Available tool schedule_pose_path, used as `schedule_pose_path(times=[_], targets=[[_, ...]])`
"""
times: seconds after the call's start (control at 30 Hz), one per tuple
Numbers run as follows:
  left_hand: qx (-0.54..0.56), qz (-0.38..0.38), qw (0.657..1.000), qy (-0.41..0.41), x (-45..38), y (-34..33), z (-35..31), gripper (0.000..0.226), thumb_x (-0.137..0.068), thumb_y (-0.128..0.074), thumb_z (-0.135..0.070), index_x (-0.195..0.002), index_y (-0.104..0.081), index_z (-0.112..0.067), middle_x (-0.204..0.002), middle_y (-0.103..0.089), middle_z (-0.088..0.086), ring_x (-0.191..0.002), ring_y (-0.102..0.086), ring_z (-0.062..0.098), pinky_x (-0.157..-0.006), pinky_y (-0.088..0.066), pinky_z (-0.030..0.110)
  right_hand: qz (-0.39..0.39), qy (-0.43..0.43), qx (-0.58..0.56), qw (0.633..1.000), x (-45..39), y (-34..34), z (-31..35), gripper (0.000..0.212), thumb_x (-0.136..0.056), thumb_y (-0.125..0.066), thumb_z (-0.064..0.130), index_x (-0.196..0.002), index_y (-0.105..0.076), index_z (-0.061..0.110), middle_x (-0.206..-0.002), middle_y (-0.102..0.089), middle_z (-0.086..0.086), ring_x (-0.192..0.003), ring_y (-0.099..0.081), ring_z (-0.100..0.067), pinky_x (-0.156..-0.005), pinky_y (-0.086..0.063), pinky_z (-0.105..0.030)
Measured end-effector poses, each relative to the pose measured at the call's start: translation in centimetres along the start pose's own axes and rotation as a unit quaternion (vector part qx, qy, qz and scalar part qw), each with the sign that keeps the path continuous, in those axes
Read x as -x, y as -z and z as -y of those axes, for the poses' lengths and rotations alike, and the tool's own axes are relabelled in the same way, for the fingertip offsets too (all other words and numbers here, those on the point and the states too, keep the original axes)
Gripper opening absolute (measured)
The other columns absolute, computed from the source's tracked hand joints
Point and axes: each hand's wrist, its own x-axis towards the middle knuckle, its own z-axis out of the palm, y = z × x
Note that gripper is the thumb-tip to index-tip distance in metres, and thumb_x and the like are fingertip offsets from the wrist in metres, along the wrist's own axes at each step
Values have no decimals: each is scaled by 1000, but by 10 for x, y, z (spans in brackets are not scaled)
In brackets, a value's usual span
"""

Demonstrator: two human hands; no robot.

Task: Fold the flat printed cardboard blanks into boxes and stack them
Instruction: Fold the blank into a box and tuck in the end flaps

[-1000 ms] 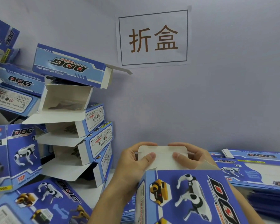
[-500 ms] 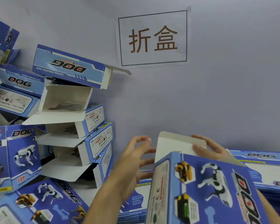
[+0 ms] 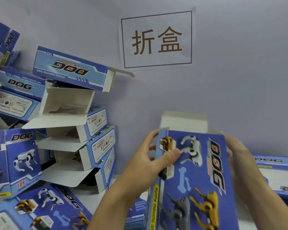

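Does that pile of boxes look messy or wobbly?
Yes. The top box of the stack by the wall sits upside down and tilted, jutting past the ones below. The stacked boxes have white flaps hanging open.

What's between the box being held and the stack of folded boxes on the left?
In the head view, only the left hand gripping the held box, then bare wall and white table before the stack of folded boxes.

Box turns face-up in both hands

The blue dog-print box (image 3: 194, 176) now shows its whole printed front, tilted toward the camera, where a second ago its white end flap (image 3: 184, 121) was being pressed down. The left hand (image 3: 150, 160), spread free half a second ago, now grips the left edge, thumb on the print; the right hand (image 3: 239, 161) has shifted to the right edge.
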Motion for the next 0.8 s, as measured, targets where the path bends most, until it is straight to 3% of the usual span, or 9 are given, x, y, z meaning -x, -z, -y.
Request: schedule_pose_path(times=[0.1,0.17,0.23,0.3,0.4,0.5,0.6,0.73,0.8], targets=[[30,-112,990,-82,-6,6,6,45,-66,-74,-44,-101,-54,-63,-85,-65,-42,-79,-64,-19,-64,-54,9,100,3,9,995,5,-21,14,44,-93,-52,45,-131,-60,26,-121,-63,-25,-110,-61,-48,-96,-48,-58],[19,-146,982,-118,-8,5,9,55,-70,-72,-40,-119,-51,-52,-102,-69,-31,-97,-68,-5,-84,-59,24,180,54,24,982,15,-31,17,43,-99,-45,33,-138,-55,19,-104,-68,-22,-99,-65,-39,-88,-54,-40],[-12,-151,979,-135,-7,4,8,64,-70,-73,-42,-129,-48,-44,-122,-66,-13,-114,-66,13,-99,-54,42,189,104,99,971,11,-35,16,41,-99,-46,28,-139,-51,23,-107,-75,1,-104,-70,-16,-88,-54,-28],[-27,-151,978,-142,-7,5,11,61,-72,-72,-37,-128,-49,-42,-114,-69,-12,-107,-68,13,-91,-57,36,169,129,148,966,10,-39,12,47,-92,-53,43,-139,-45,46,-131,-63,16,-121,-60,-7,-102,-49,-36],[-47,-129,981,-137,-4,7,15,49,-85,-69,-14,-125,-49,-34,-92,-70,-16,-88,-72,8,-69,-57,19,155,139,153,966,14,-33,4,57,-78,-59,55,-130,-41,66,-148,-47,16,-138,-45,-18,-111,-39,-51],[-64,-115,984,-120,-3,11,20,44,-91,-64,-1,-122,-48,-28,-92,-71,-11,-88,-73,13,-67,-58,23,156,125,152,968,10,-35,-1,51,-73,-63,55,-122,-53,60,-136,-57,2,-119,-63,-27,-95,-53,-54],[-49,-110,987,-104,-1,14,25,36,-94,-64,-7,-120,-47,-25,-86,-68,-3,-84,-72,13,-70,-57,22,150,123,165,967,10,-31,-9,34,-81,-64,43,-114,-59,53,-123,-63,-8,-91,-73,-30,-82,-59,-56],[-9,-164,983,-85,-5,12,27,33,-90,-62,-50,-106,-50,-24,-77,-58,-6,-73,-59,6,-72,-51,21,192,86,140,968,6,-35,-12,26,-93,-61,39,-119,-57,40,-101,-74,-5,-93,-72,-28,-80,-60,-44],[-6,-226,971,-83,-10,8,27,23,-98,-55,-43,-92,-48,-21,-65,-54,-14,-60,-55,-3,-58,-47,12,162,66,125,977,1,-42,-11,23,-97,-52,40,-112,-63,28,-89,-70,-9,-91,-68,-27,-76,-56,-36]])
